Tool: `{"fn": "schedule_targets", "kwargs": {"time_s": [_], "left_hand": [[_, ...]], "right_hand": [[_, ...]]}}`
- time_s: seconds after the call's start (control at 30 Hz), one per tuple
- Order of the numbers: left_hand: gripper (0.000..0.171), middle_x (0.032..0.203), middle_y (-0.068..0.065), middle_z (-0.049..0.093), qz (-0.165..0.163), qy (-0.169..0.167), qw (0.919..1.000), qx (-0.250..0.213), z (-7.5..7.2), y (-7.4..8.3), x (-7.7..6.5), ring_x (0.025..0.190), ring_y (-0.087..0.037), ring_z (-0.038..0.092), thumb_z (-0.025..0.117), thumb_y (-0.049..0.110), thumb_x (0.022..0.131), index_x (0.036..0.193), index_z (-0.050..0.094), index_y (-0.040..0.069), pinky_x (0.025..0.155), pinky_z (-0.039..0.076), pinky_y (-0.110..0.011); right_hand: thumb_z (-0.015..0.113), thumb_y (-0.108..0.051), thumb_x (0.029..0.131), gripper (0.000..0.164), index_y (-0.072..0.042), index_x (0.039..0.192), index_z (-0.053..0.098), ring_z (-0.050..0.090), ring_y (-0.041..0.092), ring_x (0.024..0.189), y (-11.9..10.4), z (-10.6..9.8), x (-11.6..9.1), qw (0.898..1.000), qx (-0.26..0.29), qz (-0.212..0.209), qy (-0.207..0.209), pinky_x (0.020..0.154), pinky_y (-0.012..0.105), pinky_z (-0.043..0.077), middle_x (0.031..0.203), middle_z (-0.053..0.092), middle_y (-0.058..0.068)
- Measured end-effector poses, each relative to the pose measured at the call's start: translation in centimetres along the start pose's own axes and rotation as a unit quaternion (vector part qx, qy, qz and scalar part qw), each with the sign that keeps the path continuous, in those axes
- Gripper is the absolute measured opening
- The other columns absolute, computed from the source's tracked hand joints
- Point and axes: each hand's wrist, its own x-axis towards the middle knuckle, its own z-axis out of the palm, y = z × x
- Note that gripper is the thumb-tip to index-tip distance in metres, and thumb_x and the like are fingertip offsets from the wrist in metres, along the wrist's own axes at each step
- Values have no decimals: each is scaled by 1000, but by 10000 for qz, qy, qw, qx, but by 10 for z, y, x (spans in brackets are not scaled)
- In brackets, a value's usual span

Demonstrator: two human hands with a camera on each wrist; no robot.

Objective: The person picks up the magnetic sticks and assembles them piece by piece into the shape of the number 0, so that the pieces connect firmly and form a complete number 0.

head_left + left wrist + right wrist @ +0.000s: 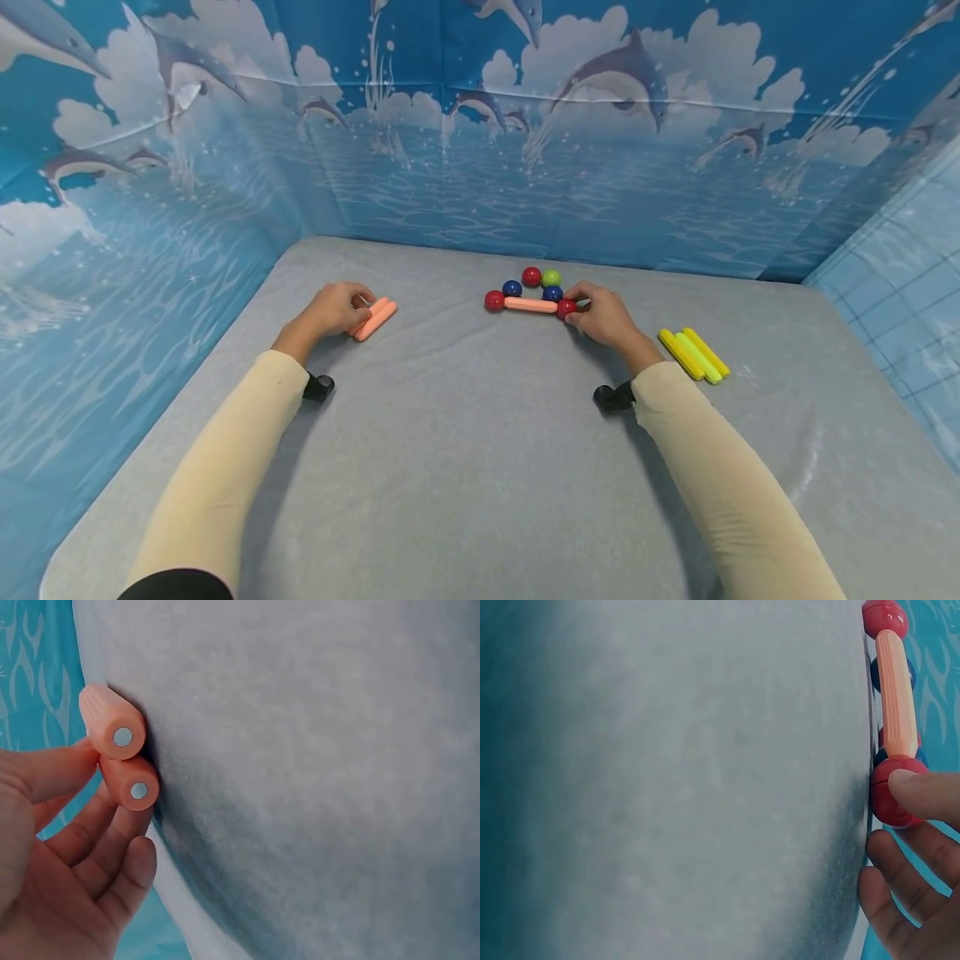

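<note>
Two orange magnetic rods (377, 319), side by side, lie under my left hand (333, 310) on the left part of the table. In the left wrist view their ends show silvery discs, and the thumb and fingers pinch the lower rod (133, 786). My right hand (602, 315) holds a red ball (891, 796) between thumb and fingers. This ball sits at one end of another orange rod (531, 306), with a second red ball (494, 301) at its other end. Just behind that rod are two blue balls (512, 288), a third red ball (532, 277) and a green ball (551, 278).
Several yellow and yellow-green rods (693, 356) lie together to the right of my right hand. Grey cloth covers the table (465, 450). A blue dolphin-print curtain (450, 167) hangs along the back and left edges.
</note>
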Motion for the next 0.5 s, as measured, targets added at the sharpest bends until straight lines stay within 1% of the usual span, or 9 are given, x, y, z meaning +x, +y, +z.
{"fn": "schedule_targets", "kwargs": {"time_s": [0.13,0.23,0.3,0.37,0.5], "left_hand": [[31,121,-18,63,25,36,9999,137,0,0,2,99,-28,61,56,16,98,127,60,6,79,51,-37],[31,123,-18,62,-48,1,9997,227,-1,1,2,99,-28,61,55,17,97,126,59,7,76,50,-35],[33,123,-18,61,-81,-60,9996,277,-1,2,2,98,-28,59,54,15,95,127,57,6,74,49,-34],[33,120,-18,60,-81,-73,9994,327,0,2,3,95,-29,57,53,13,94,126,56,6,74,48,-36],[32,117,-18,59,109,28,9990,430,2,1,3,96,-29,55,51,9,93,124,57,5,79,47,-41]], "right_hand": [[61,-8,97,33,-6,129,56,59,39,122,1,0,0,10000,4,-4,26,93,50,53,136,57,20],[61,-7,96,33,-6,129,56,59,39,120,1,0,0,10000,8,-13,48,92,50,53,136,57,20],[61,-7,96,33,-6,129,57,60,38,119,2,0,0,10000,1,12,60,91,49,53,136,57,20],[61,-7,96,33,-6,129,57,60,38,119,2,0,0,10000,-4,31,63,91,49,53,136,57,20],[61,-7,96,33,-6,129,57,59,38,120,3,1,1,10000,1,19,51,92,49,53,136,57,20]]}}
